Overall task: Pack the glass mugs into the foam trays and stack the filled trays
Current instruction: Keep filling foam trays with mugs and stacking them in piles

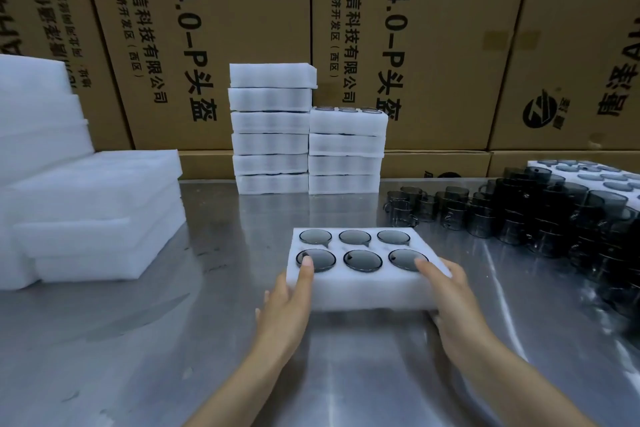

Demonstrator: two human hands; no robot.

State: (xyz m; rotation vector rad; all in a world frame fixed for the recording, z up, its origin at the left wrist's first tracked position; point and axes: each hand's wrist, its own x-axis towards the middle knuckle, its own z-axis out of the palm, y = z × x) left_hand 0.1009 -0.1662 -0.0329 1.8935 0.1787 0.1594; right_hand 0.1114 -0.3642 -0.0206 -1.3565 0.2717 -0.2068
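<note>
A white foam tray (367,291) lies on the steel table in front of me, all its round pockets filled with dark glass mugs (363,260). My left hand (289,302) grips the tray's near left corner, thumb on top by the front left mug. My right hand (457,305) grips the near right corner, thumb on top by the front right mug. Two stacks of filled trays stand at the back: a taller one (272,128) on the left and a shorter one (347,151) beside it, with mug rims showing on its top.
Empty foam trays (86,204) are piled at the left. A crowd of loose dark mugs (540,215) fills the right side of the table, with another foam sheet (588,173) behind them. Cardboard boxes (242,28) wall off the back.
</note>
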